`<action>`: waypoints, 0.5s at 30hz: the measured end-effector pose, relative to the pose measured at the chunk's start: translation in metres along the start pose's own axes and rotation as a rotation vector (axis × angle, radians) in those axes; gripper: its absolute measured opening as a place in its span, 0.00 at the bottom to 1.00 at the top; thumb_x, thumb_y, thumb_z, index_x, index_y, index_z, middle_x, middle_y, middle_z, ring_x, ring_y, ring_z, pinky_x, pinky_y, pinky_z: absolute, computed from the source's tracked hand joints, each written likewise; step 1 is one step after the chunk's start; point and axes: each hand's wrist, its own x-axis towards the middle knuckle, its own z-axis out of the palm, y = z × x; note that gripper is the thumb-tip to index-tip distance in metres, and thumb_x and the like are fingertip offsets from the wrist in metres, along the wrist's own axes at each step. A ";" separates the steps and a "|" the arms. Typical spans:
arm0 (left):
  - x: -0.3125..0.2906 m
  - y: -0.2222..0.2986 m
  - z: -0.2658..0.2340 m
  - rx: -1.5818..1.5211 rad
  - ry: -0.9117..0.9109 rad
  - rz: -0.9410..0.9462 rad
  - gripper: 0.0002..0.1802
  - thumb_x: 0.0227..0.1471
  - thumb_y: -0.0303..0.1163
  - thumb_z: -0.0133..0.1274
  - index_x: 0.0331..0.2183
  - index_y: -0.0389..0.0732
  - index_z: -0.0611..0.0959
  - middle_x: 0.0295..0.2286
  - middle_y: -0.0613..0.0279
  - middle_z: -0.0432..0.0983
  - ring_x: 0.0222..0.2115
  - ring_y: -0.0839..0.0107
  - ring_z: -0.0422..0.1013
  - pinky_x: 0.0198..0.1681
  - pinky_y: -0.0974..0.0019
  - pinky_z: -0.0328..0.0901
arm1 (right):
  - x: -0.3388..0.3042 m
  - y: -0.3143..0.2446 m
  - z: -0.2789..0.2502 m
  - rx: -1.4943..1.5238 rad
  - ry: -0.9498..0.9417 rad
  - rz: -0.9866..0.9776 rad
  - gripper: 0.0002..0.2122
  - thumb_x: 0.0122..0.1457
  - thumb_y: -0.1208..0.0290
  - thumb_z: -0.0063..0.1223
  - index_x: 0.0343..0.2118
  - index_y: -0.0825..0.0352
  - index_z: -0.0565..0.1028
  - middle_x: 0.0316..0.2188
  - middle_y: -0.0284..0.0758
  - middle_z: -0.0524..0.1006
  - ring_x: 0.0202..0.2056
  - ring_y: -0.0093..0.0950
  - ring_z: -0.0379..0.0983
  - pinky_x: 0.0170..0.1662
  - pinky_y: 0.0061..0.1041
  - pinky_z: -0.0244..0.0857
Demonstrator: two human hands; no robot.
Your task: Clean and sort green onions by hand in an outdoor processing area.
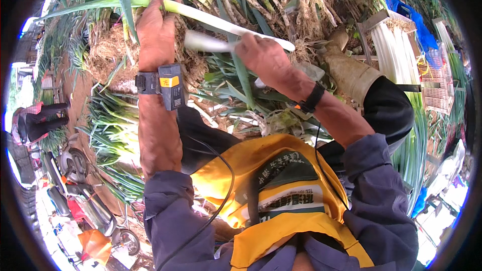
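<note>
I have the left hand (156,25) gripping a leek (216,20) at twelve o'clock, the right hand (263,57) clenching a blurred white object (206,42), stacked stalks (391,47) at two seemingly done, rooty leeks (303,10) at one apparently left.

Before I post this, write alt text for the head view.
A person's left grip holds a long green onion; the right grip, by its white stem, holds a blurred pale object. More green onions, many with roots, lie beyond; a yellow apron shows below.

Brown ground (79,88) with piled green onions (114,125) and loose leaves (243,81) on it.
</note>
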 end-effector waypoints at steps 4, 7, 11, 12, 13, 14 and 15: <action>0.005 0.012 -0.007 0.012 -0.057 0.086 0.17 0.58 0.23 0.55 0.47 0.28 0.70 0.41 0.54 0.69 0.45 0.64 0.69 0.53 0.54 0.73 | -0.030 -0.009 0.009 0.123 -0.076 -0.089 0.11 0.47 0.76 0.55 0.35 0.66 0.71 0.38 0.36 0.67 0.37 0.32 0.75 0.33 0.30 0.73; 0.006 0.016 -0.006 -0.087 0.003 0.092 0.15 0.59 0.22 0.52 0.46 0.29 0.70 0.43 0.52 0.67 0.45 0.63 0.67 0.54 0.53 0.71 | -0.032 -0.012 0.001 0.273 -0.066 -0.099 0.12 0.47 0.76 0.55 0.36 0.66 0.70 0.38 0.37 0.67 0.37 0.33 0.75 0.34 0.32 0.72; 0.018 0.020 -0.015 -0.099 -0.015 0.192 0.12 0.60 0.20 0.49 0.46 0.31 0.71 0.43 0.53 0.68 0.46 0.64 0.66 0.54 0.55 0.69 | -0.043 -0.020 -0.004 0.469 -0.061 -0.133 0.10 0.53 0.76 0.54 0.38 0.67 0.71 0.34 0.40 0.72 0.37 0.40 0.75 0.32 0.36 0.70; 0.018 0.019 -0.012 -0.116 -0.008 0.191 0.11 0.60 0.20 0.49 0.45 0.32 0.73 0.43 0.54 0.69 0.45 0.64 0.67 0.53 0.59 0.68 | -0.069 -0.023 0.013 0.538 -0.102 0.078 0.09 0.55 0.75 0.54 0.38 0.68 0.70 0.33 0.43 0.74 0.34 0.41 0.76 0.33 0.38 0.70; 0.018 0.014 -0.018 -0.117 -0.004 0.201 0.11 0.60 0.20 0.49 0.45 0.32 0.73 0.43 0.54 0.69 0.45 0.64 0.67 0.53 0.59 0.68 | -0.090 -0.025 0.028 0.606 -0.139 0.281 0.09 0.56 0.74 0.54 0.38 0.69 0.70 0.32 0.46 0.75 0.32 0.43 0.76 0.34 0.40 0.70; 0.020 0.005 -0.028 0.090 -0.071 0.162 0.10 0.59 0.19 0.49 0.44 0.34 0.75 0.42 0.55 0.70 0.44 0.65 0.67 0.53 0.62 0.68 | -0.103 -0.023 0.038 0.605 -0.130 0.263 0.09 0.56 0.74 0.54 0.38 0.69 0.70 0.32 0.46 0.75 0.32 0.43 0.76 0.34 0.40 0.70; 0.020 -0.003 -0.034 0.299 -0.132 0.114 0.09 0.58 0.19 0.50 0.42 0.35 0.77 0.42 0.57 0.70 0.42 0.65 0.68 0.52 0.66 0.67 | -0.119 -0.021 0.047 0.604 -0.287 0.344 0.09 0.57 0.72 0.55 0.38 0.70 0.70 0.31 0.48 0.76 0.33 0.47 0.75 0.35 0.43 0.69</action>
